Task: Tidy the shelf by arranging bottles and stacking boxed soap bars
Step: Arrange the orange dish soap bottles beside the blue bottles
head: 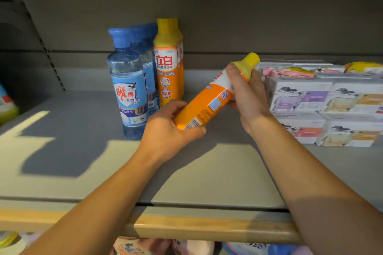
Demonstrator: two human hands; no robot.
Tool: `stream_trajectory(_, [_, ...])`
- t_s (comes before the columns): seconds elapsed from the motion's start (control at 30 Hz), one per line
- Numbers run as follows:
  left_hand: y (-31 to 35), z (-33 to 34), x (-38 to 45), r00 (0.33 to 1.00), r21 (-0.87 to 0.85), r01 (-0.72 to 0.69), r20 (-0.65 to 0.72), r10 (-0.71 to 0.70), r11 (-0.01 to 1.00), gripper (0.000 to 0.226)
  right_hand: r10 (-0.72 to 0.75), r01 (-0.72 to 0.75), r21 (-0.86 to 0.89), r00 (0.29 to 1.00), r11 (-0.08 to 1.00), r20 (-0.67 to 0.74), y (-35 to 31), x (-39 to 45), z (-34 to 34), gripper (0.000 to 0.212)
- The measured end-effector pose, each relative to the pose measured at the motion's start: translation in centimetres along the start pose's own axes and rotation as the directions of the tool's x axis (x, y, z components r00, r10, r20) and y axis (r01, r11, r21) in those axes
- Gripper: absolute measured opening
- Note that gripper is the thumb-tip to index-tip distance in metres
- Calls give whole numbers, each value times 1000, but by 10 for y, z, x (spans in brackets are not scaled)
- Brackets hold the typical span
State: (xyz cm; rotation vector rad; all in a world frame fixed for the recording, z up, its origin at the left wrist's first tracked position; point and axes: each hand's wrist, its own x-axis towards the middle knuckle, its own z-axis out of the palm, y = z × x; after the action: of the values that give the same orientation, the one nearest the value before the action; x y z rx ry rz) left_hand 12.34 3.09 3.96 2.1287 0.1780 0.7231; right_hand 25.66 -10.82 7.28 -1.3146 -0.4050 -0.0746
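I hold an orange bottle with a yellow cap (211, 102) tilted above the grey shelf (72, 151), cap up to the right. My left hand (170, 130) grips its base. My right hand (246, 93) grips its neck just below the cap. Behind it, upright orange bottles (166, 62) stand in a row at the back. Left of them is a row of blue bottles (129, 87). Stacked boxed soap bars (323, 107) fill the shelf's right side, close to my right hand.
The shelf's wooden front edge (186, 227) runs below my forearms. A perforated upright (41, 41) and the back panel bound the bay. More goods show on the lower shelf (145, 246) and a package at the far left (6, 105).
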Motion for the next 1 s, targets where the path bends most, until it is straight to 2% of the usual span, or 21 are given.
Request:
stream_trajectory(0.03, [1, -2, 1, 996, -156, 83, 52, -76, 984, 56, 21, -22, 38, 999, 999, 39, 0, 1, -1, 38])
stream_trajectory(0.07, [2, -5, 2, 980, -335, 179, 143, -138, 925, 53, 49, -56, 88, 995, 995, 85, 1, 2, -2, 35])
stream_trajectory(0.13, [6, -8, 0, 898, -599, 413, 393, -197, 686, 49, 97, -133, 180, 976, 975, 197, 4, 2, -3, 27])
stream_trajectory(0.2, [10, -10, -2, 763, -630, 626, 618, -191, 460, 49, 147, -214, 235, 950, 948, 274, 9, 0, 0, 22])
stream_trajectory(0.27, [11, -12, -3, 654, -566, 729, 742, -147, 386, 48, 202, -283, 256, 932, 924, 301, 13, -3, 3, 17])
stream_trajectory(0.3, [11, -13, -3, 623, -544, 750, 773, -123, 377, 49, 220, -302, 254, 926, 919, 308, 15, -4, 4, 15])
stream_trajectory(0.37, [10, -11, -3, 608, -532, 762, 784, -126, 370, 51, 234, -311, 230, 922, 922, 308, 18, -4, 4, 13])
stream_trajectory(0.43, [12, -8, -3, 657, -549, 735, 722, -217, 399, 50, 230, -290, 183, 929, 939, 289, 19, -3, 2, 19])
stream_trajectory(0.5, [11, -5, -3, 741, -597, 664, 609, -285, 450, 42, 215, -252, 122, 944, 960, 252, 17, -2, 0, 32])
stream_trajectory(0.57, [8, -3, -3, 833, -620, 542, 486, -264, 568, 29, 189, -201, 51, 966, 978, 178, 15, -2, -1, 45])
stream_trajectory(0.67, [3, 0, -3, 931, -397, 287, 330, -157, 872, 40, 111, -109, -38, 992, 993, 53, 12, -2, -1, 52])
stream_trajectory(0.73, [1, 2, -3, 951, -313, 180, 296, -84, 933, 45, 74, -73, -79, 997, 994, 12, 13, -1, -1, 50])
stream_trajectory(0.8, [0, 1, -3, 942, -358, 210, 322, -91, 910, 43, 89, -85, -74, 995, 994, 50, 14, 0, -2, 38])
stream_trajectory(0.83, [1, 0, -3, 920, -436, 294, 369, -129, 851, 42, 121, -117, -51, 989, 992, 91, 14, 0, -2, 33])
stream_trajectory(0.9, [5, -4, -3, 822, -575, 512, 543, -171, 638, 42, 194, -206, 45, 963, 977, 188, 12, -1, -1, 31])
stream_trajectory(0.93, [6, -7, -4, 765, -588, 594, 624, -159, 549, 43, 218, -249, 109, 947, 962, 236, 11, -1, 0, 31])
stream_trajectory(1.0, [7, -9, -5, 683, -577, 683, 722, -109, 448, 46, 236, -304, 199, 923, 931, 305, 10, -1, 1, 30])
